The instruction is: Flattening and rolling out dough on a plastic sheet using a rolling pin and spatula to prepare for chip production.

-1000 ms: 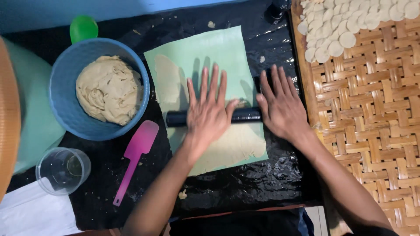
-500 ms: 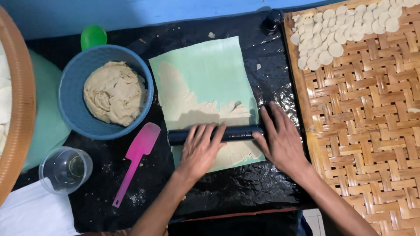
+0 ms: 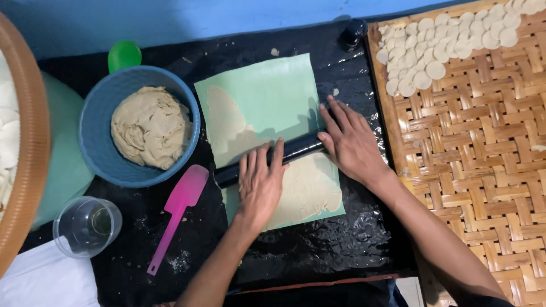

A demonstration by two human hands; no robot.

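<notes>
Fingers point(image 3: 267, 162) of the left hand point(image 3: 260, 185) lie flat and spread, pressing down on the black rolling pin point(image 3: 296, 150) rather than grasping it; the right hand point(image 3: 352, 145) presses its other end the same way, palm down and fingers extended. In the head view, the pin lies slanted across the middle of the pale green sheet point(image 3: 267, 91), which sits on the black plastic-covered table point(image 3: 318, 250). Compared with half a second ago, the pin has rolled away from the person, and more flattened dough point(image 3: 310, 190) shows on the near part of the sheet, so the dough seems to be spreading thinner. Toward the table's left edge stand a blue bowl point(image 3: 99, 113) of dough, a pink spatula point(image 3: 176, 210) and a clear glass point(image 3: 85, 224). At the right edge a woven tray point(image 3: 483, 159) carries small dough discs point(image 3: 438, 40).
</notes>
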